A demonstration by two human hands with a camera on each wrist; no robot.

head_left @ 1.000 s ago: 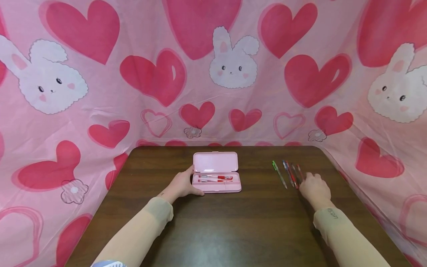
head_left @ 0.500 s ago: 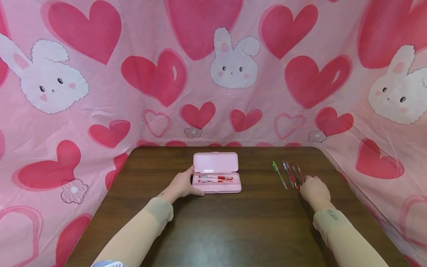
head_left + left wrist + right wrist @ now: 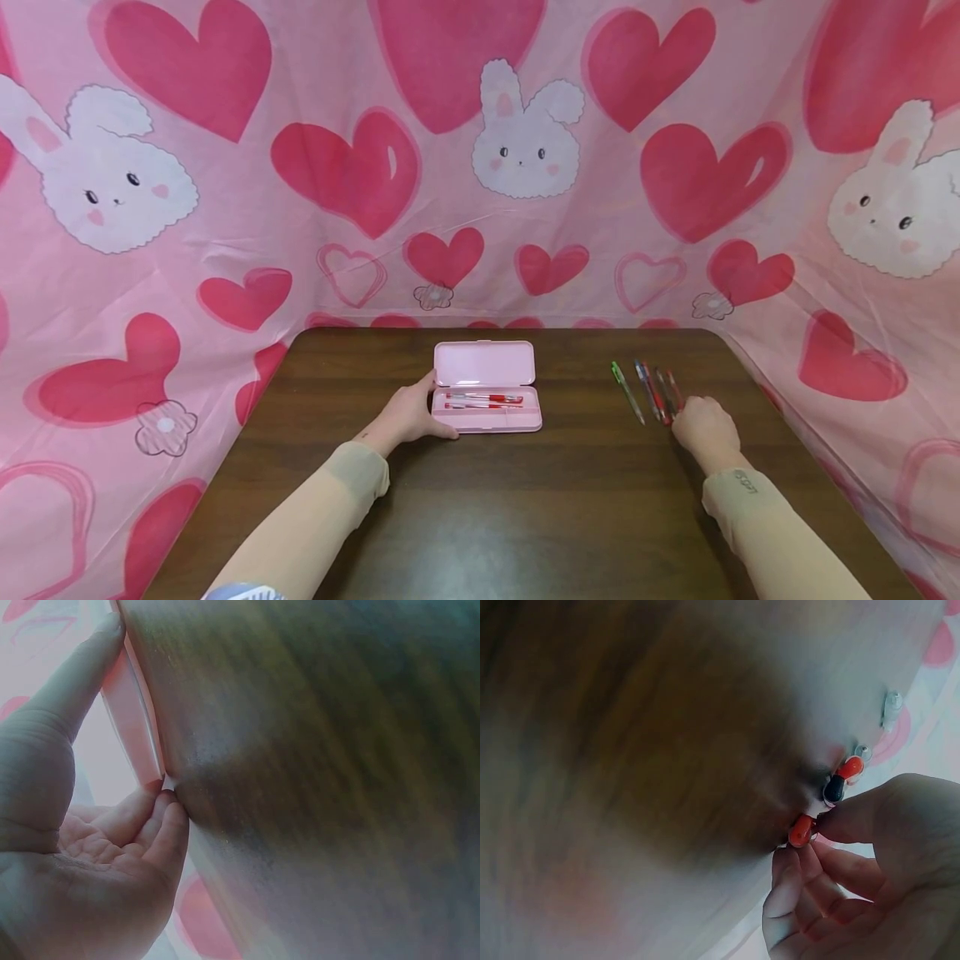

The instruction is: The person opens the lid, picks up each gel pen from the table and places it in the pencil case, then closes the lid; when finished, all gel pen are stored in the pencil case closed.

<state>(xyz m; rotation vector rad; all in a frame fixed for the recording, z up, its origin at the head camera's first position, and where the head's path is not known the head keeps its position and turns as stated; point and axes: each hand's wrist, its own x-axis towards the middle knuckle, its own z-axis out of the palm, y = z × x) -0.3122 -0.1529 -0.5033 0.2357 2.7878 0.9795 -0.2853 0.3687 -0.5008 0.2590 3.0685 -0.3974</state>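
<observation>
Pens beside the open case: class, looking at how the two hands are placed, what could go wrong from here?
1. The right hand pinches the end of one pen lying tight against the other pens; lifting it may nudge or roll its neighbours.
2. The left hand only touches the side of the pencil case, so a bump could slide the case on the table.

right hand (image 3: 703, 430) curled in tighter at the pens (image 3: 654, 392), fingertips now pinching the nearest red-capped one (image 3: 802, 830).
</observation>
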